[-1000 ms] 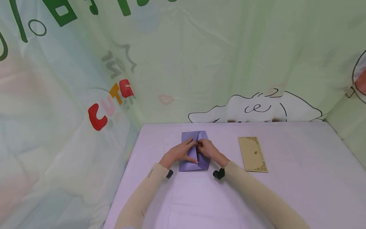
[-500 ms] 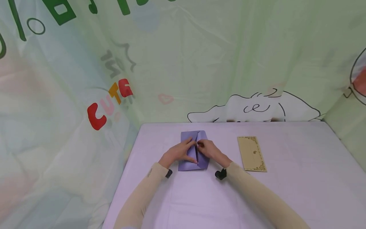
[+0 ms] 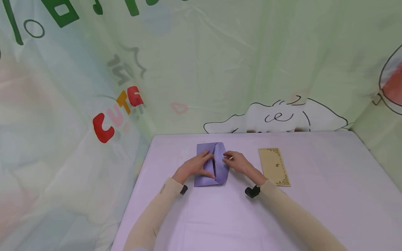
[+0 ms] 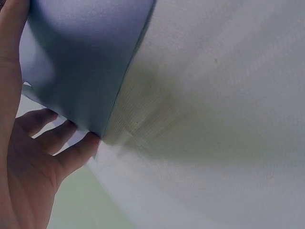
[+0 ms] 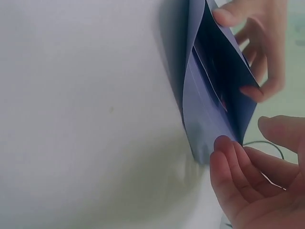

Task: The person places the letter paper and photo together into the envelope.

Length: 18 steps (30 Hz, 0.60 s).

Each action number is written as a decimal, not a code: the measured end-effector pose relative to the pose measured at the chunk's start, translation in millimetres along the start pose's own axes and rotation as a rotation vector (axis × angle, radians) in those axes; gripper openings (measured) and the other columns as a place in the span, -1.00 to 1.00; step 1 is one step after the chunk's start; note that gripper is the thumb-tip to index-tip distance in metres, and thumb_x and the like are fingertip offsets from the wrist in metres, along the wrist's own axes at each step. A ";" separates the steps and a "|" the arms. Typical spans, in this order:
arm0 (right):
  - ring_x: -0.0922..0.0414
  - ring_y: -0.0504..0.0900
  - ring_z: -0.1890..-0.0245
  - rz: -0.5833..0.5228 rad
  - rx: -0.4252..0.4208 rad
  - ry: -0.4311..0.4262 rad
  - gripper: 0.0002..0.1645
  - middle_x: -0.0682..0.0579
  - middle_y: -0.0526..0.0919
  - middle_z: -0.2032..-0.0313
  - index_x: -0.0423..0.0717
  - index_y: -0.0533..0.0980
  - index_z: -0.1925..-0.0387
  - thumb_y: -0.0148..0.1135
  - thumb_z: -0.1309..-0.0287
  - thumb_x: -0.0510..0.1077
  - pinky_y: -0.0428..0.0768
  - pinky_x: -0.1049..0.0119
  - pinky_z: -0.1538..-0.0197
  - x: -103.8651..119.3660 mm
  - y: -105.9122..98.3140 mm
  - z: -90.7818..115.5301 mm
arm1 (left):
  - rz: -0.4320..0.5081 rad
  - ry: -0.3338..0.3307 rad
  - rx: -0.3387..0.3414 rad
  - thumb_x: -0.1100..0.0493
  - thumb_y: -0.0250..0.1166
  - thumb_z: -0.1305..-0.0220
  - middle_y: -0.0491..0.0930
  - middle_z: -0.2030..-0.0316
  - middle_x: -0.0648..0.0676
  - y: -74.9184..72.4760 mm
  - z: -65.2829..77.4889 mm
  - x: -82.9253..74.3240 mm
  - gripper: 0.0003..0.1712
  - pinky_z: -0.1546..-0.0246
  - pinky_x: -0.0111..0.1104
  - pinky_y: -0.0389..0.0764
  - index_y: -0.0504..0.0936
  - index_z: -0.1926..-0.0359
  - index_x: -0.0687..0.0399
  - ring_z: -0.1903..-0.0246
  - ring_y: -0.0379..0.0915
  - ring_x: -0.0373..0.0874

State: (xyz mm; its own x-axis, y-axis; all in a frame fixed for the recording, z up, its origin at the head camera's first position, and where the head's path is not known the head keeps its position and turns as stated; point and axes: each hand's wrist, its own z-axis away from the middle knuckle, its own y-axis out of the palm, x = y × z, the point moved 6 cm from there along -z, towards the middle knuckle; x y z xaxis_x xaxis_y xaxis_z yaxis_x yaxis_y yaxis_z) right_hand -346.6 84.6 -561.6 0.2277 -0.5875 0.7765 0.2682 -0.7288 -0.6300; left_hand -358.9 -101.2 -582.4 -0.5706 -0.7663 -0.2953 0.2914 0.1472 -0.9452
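A purple paper envelope (image 3: pixel 222 174) lies on the table, a dark gap running along its opening between the front and the flap. My left hand (image 3: pixel 195 165) rests on its left part, thumb and fingers spread along the opening's edge. In the left wrist view, several fingers of the left hand (image 4: pixel 38 157) touch the envelope's (image 4: pixel 86 57) edge. My right hand (image 3: pixel 238 162) is at the flap's right side, its fingers loosely bent. In the right wrist view, the right hand (image 5: pixel 267 181) holds nothing, near a corner of the envelope (image 5: pixel 209 114), whose mouth gapes.
To the right of the envelope lies a tan card (image 3: pixel 275 167) with dark ornamental corners. A pale lilac cloth covers the table (image 3: pixel 320 209). A printed curtain (image 3: pixel 201 69) hangs behind the table and along its sides.
My right hand has let go at the envelope's opening and moved right, over the flap. The left hand keeps its place on the envelope. The head view has shifted slightly.
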 end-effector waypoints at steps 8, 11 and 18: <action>-0.11 0.72 0.14 0.023 -0.021 0.012 -0.55 -0.28 0.70 0.09 -0.40 0.50 -0.15 0.20 -0.38 -0.14 0.66 0.15 0.17 -13.6 -20.2 14.5 | 0.005 -0.009 0.012 -0.50 0.44 0.08 0.08 -0.54 0.23 -1.7 0.8 0.7 -0.01 -0.38 -0.12 0.41 0.30 -0.31 -0.29 -0.44 0.26 0.12; -0.10 0.72 0.15 0.037 -0.035 0.024 -0.55 -0.27 0.70 0.11 -0.39 0.51 -0.14 0.21 -0.37 -0.15 0.65 0.18 0.20 -19.4 -28.2 19.7 | 0.003 -0.005 0.005 -0.48 0.46 0.08 0.10 -0.53 0.24 -5.2 3.2 -2.8 -0.01 -0.39 -0.12 0.39 0.31 -0.31 -0.26 -0.44 0.25 0.12; -0.09 0.68 0.12 0.069 -0.050 0.087 -0.55 -0.26 0.69 0.08 -0.38 0.50 -0.15 0.20 -0.39 -0.12 0.65 0.14 0.13 -35.5 -43.3 34.8 | 0.009 0.000 0.010 -0.45 0.47 0.05 0.09 -0.54 0.26 -8.4 5.8 -8.2 -0.02 -0.42 -0.12 0.35 0.32 -0.32 -0.22 -0.47 0.20 0.14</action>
State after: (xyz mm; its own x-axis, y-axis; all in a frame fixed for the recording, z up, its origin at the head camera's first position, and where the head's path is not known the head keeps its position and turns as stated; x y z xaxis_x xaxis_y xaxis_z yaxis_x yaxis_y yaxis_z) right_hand -333.8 149.3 -562.1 0.1615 -0.6635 0.7305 0.2077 -0.7008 -0.6825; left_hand -352.2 -99.8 -571.3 -0.5676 -0.7651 -0.3041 0.3044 0.1482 -0.9410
